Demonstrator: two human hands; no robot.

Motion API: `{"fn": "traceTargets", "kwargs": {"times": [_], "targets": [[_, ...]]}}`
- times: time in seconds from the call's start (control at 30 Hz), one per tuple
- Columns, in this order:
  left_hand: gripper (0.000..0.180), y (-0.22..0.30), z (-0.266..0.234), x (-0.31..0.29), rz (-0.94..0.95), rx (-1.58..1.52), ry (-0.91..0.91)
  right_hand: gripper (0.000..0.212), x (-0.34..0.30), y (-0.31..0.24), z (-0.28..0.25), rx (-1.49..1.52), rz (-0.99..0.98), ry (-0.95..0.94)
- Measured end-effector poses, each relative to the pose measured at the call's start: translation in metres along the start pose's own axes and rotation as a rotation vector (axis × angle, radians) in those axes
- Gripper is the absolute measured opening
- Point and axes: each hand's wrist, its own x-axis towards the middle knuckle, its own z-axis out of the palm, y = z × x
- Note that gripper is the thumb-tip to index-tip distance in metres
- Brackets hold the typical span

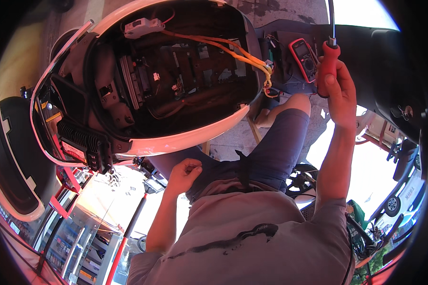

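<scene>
My right hand (339, 90) is raised at the right, its fingers wrapped round the red handle of a screwdriver (329, 61). The screwdriver's metal shaft points up and runs out of the picture. Close to its handle, a red and black multimeter (303, 59) lies on a dark surface. My left hand (184, 175) is by my lap, fingers curled in a loose fist with nothing showing in it. Ahead of me is the open body of a scooter (185, 142), its dark inner compartment exposed. Orange cables (214, 42) run across it from a white circuit breaker (142, 27).
A finned black box (83, 142) hangs at the scooter's near left end. A dark seat (14, 156) stands at the far left. Loose wire ends (268, 78) gather on the compartment's right rim. My knee (297, 102) is just below the multimeter.
</scene>
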Motion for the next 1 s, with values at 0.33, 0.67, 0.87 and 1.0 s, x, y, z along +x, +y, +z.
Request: {"fn": "traceTargets", "kwargs": {"times": [0.33,0.67,0.87,1.0], "targets": [[0.029,-0.013,-0.013,0.023,-0.169,-0.303,0.190,0.044,0.017,0.283,0.063,-0.591,0.557,0.352],[0.028,-0.017,-0.004,0.017,-0.086,-0.189,0.256,0.048,0.042,0.292,0.079,-0.696,0.767,0.408],[0.030,-0.014,-0.007,0.025,-0.116,-0.248,0.210,0.019,0.046,0.086,0.077,0.086,-0.007,0.430],[0.034,-0.012,-0.012,0.024,-0.115,-0.303,0.192,0.021,0.044,-0.033,0.165,0.195,-0.163,-0.276]]}}
